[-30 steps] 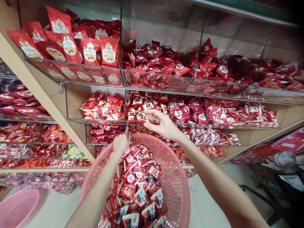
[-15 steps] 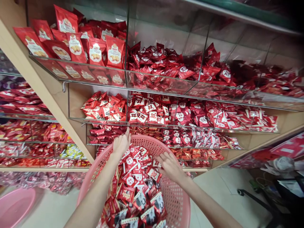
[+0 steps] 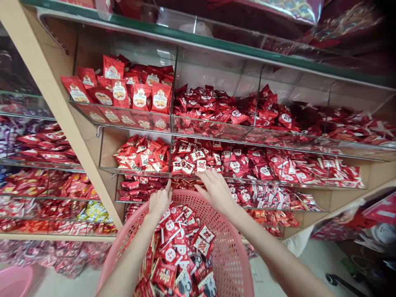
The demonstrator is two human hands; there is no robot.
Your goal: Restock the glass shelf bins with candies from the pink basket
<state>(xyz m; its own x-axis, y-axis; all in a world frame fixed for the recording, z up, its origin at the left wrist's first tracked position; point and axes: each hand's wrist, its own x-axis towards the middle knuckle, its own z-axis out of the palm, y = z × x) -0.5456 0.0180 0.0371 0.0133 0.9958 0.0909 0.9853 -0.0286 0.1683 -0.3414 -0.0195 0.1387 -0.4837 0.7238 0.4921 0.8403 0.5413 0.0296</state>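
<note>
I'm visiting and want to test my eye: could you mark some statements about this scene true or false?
1. The left hand is at the basket's rim. True.
2. The basket is blue. False: it is pink.
3. Red packets lie in the basket. True.
4. The right hand is deep inside the basket. False: it is up at the shelf edge.
5. Yellow packets show on the left. True.

Red packets [image 3: 170,253] heaped in pink basket [image 3: 230,251]
</note>
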